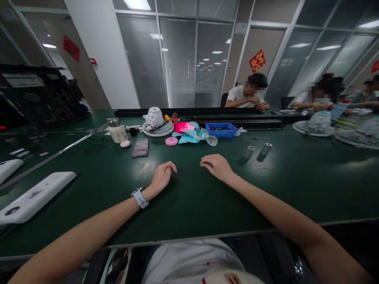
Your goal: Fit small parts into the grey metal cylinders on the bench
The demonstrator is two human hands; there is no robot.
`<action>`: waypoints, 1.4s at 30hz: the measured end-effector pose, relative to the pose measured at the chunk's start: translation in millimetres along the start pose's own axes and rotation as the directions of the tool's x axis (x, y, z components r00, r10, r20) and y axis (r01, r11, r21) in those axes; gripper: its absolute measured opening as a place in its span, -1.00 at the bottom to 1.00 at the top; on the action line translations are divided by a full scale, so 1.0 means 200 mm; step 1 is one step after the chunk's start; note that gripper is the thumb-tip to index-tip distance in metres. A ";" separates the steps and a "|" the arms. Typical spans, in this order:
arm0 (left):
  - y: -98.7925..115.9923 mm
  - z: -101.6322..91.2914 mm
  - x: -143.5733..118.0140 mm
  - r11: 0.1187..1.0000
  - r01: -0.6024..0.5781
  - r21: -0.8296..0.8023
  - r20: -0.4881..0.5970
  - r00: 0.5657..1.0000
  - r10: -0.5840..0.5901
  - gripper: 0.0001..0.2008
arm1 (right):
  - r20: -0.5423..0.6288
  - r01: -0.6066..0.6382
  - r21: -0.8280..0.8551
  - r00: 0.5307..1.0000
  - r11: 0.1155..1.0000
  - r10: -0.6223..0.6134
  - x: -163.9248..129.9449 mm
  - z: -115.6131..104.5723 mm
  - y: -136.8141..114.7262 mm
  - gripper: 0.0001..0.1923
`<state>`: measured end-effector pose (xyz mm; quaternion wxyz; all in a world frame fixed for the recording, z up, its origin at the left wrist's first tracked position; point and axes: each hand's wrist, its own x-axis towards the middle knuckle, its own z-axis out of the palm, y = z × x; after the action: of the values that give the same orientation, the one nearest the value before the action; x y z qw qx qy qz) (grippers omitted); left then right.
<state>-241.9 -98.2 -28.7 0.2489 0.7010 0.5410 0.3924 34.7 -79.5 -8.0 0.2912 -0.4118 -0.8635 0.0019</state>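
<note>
Dark green matting covers the table (296, 189) that fills the middle of the frame, and both my hands lie on it with nothing in them. At the far left edge sit two long white casings (35, 195), flat and well apart from my arms. Higher up, left of centre, stand a small cream jar with a metal lid (117, 131), a pink disc (125, 143) and a white fan head lying on its round grille (156, 123).

My left hand (162, 177) rests near the centre of the frame, a watch (139, 197) on its wrist, the fingers curled loosely inward, almost a soft fist, gripping nothing. Beyond it lie a second pink disc (171, 141), pale blue fan blades (192, 135) and a blue tray of small parts (222, 130).

My right hand (217, 165) lies just right of centre, palm down, fingers half spread and slightly bent, touching only the mat. The things closest to it are two small grey cylinders (257, 150), up and to the right, standing near each other but not touching, and clear of my fingertips.

To do this well, I judge the right hand should go for the nearer cylinder with thumb and forefinger from above, since a sideways brush could roll or topple it toward its neighbour. The left hand is best kept flat and clear.

Along the upper right, other people sit at the far side with their own fan parts (314, 127).
</note>
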 end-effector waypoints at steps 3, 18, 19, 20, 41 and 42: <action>0.00 0.00 -0.01 1.000 0.004 0.028 0.017 1.000 -0.005 -0.73 | -0.218 -0.283 -0.214 0.947 0.935 0.236 -0.03 -0.19 0.24 -0.75; 0.00 0.01 0.00 0.996 -0.004 0.089 0.019 1.000 0.002 -0.76 | -0.382 -0.814 -0.345 0.576 0.466 0.723 -0.15 -0.45 0.57 -0.62; 0.00 0.01 0.00 0.996 -0.007 0.087 0.016 1.000 0.005 -0.76 | -0.378 -0.818 -0.347 0.570 0.459 0.730 -0.15 -0.45 0.57 -0.63; 0.00 0.01 0.00 0.996 -0.008 0.085 0.014 1.000 0.007 -0.76 | -0.371 -0.820 -0.350 0.566 0.454 0.736 -0.15 -0.46 0.57 -0.63; 0.01 0.00 0.00 0.994 0.010 0.109 0.037 0.999 -0.014 -0.77 | -0.159 -0.819 -0.307 0.546 0.485 0.822 -0.20 -0.45 0.70 -0.39; 0.01 0.00 0.00 0.995 0.004 0.100 0.038 0.999 -0.008 -0.77 | -0.150 -0.819 -0.319 0.540 0.477 0.828 -0.20 -0.44 0.70 -0.39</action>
<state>-240.8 -99.2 -27.6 0.2248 0.7184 0.5571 0.3507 198.6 -35.7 11.0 0.1652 -0.8197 -0.5484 -0.0082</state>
